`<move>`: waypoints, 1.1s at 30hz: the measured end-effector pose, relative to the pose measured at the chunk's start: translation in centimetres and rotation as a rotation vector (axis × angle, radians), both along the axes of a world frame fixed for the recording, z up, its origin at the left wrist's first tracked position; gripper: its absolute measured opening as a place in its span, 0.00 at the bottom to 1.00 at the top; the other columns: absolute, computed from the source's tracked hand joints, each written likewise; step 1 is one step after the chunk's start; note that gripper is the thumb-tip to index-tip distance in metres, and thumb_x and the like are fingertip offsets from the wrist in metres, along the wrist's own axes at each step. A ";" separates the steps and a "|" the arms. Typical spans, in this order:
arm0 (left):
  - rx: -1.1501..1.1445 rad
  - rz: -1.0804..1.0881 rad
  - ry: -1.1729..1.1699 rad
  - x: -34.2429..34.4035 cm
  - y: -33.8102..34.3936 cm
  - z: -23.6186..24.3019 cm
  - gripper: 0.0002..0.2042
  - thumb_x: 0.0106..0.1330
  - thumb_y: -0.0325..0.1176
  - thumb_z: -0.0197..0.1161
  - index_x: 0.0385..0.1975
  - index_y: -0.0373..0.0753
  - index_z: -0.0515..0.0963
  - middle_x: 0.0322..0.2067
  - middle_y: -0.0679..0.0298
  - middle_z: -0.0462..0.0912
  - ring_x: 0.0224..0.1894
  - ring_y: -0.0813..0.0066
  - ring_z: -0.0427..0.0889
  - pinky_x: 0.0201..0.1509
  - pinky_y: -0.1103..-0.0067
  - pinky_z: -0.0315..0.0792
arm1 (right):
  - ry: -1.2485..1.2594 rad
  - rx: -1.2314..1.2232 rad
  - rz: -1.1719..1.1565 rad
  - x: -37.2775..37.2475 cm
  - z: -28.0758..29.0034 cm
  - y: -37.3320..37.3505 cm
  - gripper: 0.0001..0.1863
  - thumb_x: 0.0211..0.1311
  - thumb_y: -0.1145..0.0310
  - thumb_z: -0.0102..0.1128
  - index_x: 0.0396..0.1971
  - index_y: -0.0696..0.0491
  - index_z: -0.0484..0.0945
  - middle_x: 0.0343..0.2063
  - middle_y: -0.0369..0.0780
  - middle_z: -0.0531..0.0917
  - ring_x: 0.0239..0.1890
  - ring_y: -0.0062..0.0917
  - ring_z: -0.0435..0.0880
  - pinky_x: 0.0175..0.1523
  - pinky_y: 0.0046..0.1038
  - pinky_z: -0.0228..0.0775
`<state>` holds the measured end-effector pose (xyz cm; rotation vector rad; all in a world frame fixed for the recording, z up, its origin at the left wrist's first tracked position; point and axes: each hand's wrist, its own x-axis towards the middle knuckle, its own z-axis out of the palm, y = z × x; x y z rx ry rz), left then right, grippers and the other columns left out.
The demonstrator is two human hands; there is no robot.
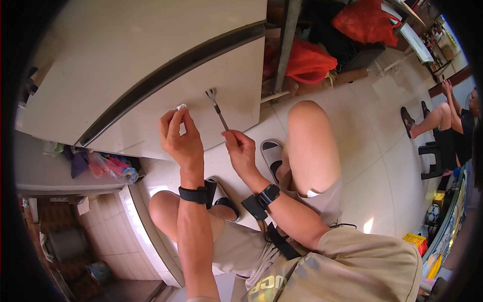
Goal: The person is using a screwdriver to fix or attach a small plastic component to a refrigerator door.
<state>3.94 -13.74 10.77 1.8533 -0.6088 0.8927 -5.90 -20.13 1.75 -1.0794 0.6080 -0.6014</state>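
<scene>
My left hand [180, 133] pinches a small crumpled white piece [181, 106], perhaps tissue, between thumb and fingers. It is held close to the pale lower door panel [151, 121] of a large cabinet or fridge; whether it touches is unclear. My right hand [240, 151] grips the lower end of a slim tool [218, 108] with a dark shaft and a pale, metallic, forked-looking tip. That tip points up toward the panel, to the right of the white piece. A dark strip [171, 75] runs slantwise across the front above both hands.
Red plastic bags [309, 60] fill a metal-legged rack right of the panel. Bagged colourful items [113, 166] lie at the panel's lower left. My bent knees [312, 131] flank my arms above the tiled floor [372, 151]. At the far right another person [453, 121] sits near a black stool [431, 158].
</scene>
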 end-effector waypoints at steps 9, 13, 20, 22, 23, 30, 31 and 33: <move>0.064 -0.027 -0.015 -0.2 -1.1 -0.5 0.07 0.59 0.17 0.68 0.33 0.36 0.84 0.36 0.61 0.81 0.35 0.67 0.82 0.37 0.76 0.78 | 0.173 0.000 0.027 -1.4 -5.1 1.6 0.15 0.69 0.62 0.62 0.34 0.61 0.84 0.18 0.28 0.73 0.22 0.10 0.65 0.26 0.20 0.57; 0.064 -0.026 -0.020 -0.4 -0.1 -0.2 0.07 0.59 0.17 0.68 0.34 0.36 0.83 0.37 0.61 0.80 0.36 0.66 0.82 0.36 0.76 0.77 | 0.015 -0.073 -0.069 0.3 -0.8 0.2 0.13 0.70 0.65 0.60 0.33 0.59 0.85 0.19 0.26 0.72 0.21 0.08 0.62 0.25 0.17 0.52; 0.063 0.009 -0.013 -0.2 -0.8 -0.3 0.07 0.59 0.17 0.68 0.34 0.37 0.84 0.36 0.61 0.80 0.34 0.67 0.82 0.36 0.76 0.77 | 0.145 0.061 -0.044 -1.7 -4.9 1.2 0.13 0.70 0.65 0.61 0.36 0.62 0.84 0.20 0.27 0.75 0.24 0.09 0.65 0.28 0.19 0.58; 0.070 0.014 -0.017 0.1 -0.9 -0.6 0.07 0.58 0.17 0.68 0.33 0.36 0.84 0.35 0.61 0.80 0.34 0.68 0.82 0.36 0.76 0.77 | 0.216 0.060 -0.056 -1.8 -4.9 1.3 0.13 0.70 0.65 0.61 0.37 0.61 0.84 0.20 0.27 0.75 0.23 0.09 0.65 0.27 0.19 0.58; 0.082 0.029 -0.016 0.1 -0.5 -0.8 0.07 0.58 0.17 0.68 0.33 0.36 0.84 0.35 0.61 0.80 0.33 0.68 0.82 0.36 0.76 0.77 | 0.220 0.063 -0.050 -1.5 -3.9 1.5 0.13 0.70 0.65 0.61 0.37 0.61 0.84 0.20 0.27 0.75 0.23 0.09 0.65 0.27 0.19 0.58; 0.094 -0.039 0.091 -0.1 -0.3 -1.9 0.06 0.59 0.17 0.68 0.32 0.36 0.84 0.35 0.61 0.81 0.33 0.68 0.82 0.35 0.76 0.77 | 0.010 0.062 -0.074 -0.3 -2.1 -0.4 0.13 0.72 0.65 0.59 0.37 0.61 0.84 0.19 0.27 0.73 0.22 0.09 0.63 0.26 0.19 0.55; 0.085 -0.049 0.068 -0.3 -0.7 -1.7 0.06 0.59 0.17 0.68 0.32 0.36 0.84 0.35 0.61 0.81 0.33 0.68 0.82 0.35 0.76 0.77 | 0.041 0.082 -0.045 -0.6 -3.7 -0.3 0.14 0.72 0.62 0.59 0.37 0.59 0.84 0.18 0.26 0.71 0.20 0.09 0.62 0.24 0.17 0.53; 0.073 -0.074 0.046 -0.5 -1.5 -1.4 0.06 0.59 0.18 0.68 0.32 0.36 0.84 0.35 0.61 0.81 0.32 0.68 0.82 0.35 0.76 0.77 | 0.074 0.099 -0.032 -1.4 -6.5 0.3 0.15 0.72 0.59 0.59 0.37 0.56 0.83 0.17 0.25 0.68 0.17 0.08 0.61 0.21 0.16 0.52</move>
